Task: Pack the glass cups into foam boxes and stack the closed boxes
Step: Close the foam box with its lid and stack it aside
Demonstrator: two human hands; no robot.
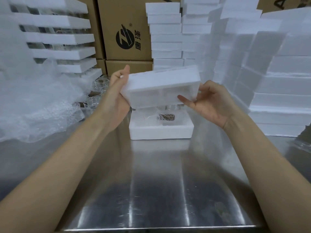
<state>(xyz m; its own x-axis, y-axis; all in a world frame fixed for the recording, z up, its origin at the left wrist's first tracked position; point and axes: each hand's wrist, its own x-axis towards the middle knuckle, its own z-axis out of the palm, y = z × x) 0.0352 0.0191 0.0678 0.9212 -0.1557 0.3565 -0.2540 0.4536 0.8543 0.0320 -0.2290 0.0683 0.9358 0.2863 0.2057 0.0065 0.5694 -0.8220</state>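
Observation:
A white foam lid with two hollow compartments hangs tilted above the steel table, its open side facing me. My left hand grips its left end, thumb up at the back. My right hand holds its right end, the fingers partly straight along the near edge. Below the lid sits an open foam box base with glass cups standing in it, their upper parts hidden by the lid. More loose glass cups stand at the left, behind my left forearm.
Bubble wrap is heaped at the left. Packed foam boxes are stacked at the back left, empty foam pieces at the back and more foam boxes at the right. Cardboard cartons stand behind. The steel table reaches to the near edge.

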